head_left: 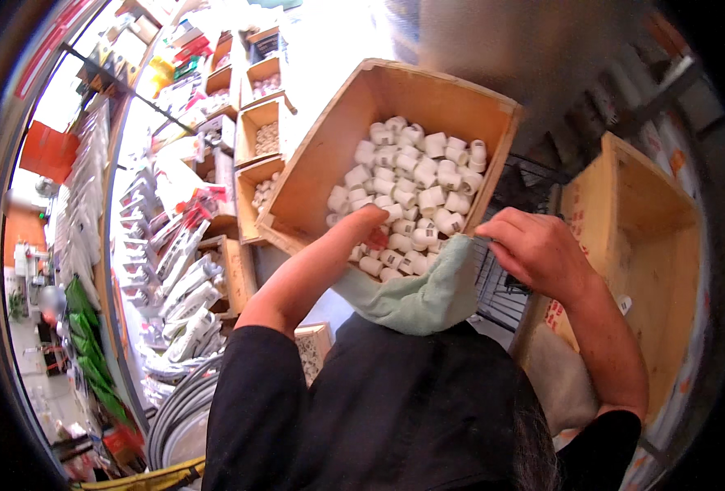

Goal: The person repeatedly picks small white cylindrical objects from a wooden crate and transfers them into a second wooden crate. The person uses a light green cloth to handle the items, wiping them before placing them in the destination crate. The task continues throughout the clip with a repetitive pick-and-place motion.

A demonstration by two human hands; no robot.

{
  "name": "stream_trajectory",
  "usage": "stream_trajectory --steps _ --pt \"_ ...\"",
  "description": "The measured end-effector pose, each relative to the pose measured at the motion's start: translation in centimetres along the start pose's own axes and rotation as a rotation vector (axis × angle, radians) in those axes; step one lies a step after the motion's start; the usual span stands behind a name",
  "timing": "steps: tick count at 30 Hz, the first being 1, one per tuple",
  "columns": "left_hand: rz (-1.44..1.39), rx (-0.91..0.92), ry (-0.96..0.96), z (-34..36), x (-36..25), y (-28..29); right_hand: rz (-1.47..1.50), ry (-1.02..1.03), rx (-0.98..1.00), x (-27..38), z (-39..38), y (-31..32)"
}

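A wooden box (313,164) stands tilted in front of me, with many white plastic elbow pipe fittings (407,176) piled inside. A pale green cloth (428,299) drapes over its near side. My left hand (368,225) reaches over that side into the fittings; its fingers are mostly hidden, so whether it holds one cannot be told. At the box's near right corner my right hand (534,245) is closed, thumb and fingertips pinching the upper edge of the cloth.
An open wooden crate (657,237) stands at the right, beside a black wire rack (497,286). Small wooden bins (262,135) of parts line the left, near packaged goods (186,303) and a coil of grey hose (178,409). A blurred dark shape (526,57) fills the top.
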State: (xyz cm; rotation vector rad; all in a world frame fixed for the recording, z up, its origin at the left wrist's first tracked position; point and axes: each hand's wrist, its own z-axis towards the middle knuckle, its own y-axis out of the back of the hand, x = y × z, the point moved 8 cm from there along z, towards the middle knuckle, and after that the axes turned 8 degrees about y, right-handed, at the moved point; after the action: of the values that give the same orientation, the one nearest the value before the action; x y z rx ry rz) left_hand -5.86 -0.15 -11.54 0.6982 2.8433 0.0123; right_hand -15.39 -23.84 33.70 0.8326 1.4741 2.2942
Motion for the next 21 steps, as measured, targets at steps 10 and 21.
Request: stream_trajectory --steps 10,21 --pt "0.6 -0.07 -0.211 -11.4 -3.8 -4.1 0.088 -0.324 -0.264 -3.6 -4.1 8.6" --pt "0.633 -0.027 -0.307 -15.2 -5.2 -5.7 -0.566 -1.245 0.268 -13.6 -29.8 11.9"
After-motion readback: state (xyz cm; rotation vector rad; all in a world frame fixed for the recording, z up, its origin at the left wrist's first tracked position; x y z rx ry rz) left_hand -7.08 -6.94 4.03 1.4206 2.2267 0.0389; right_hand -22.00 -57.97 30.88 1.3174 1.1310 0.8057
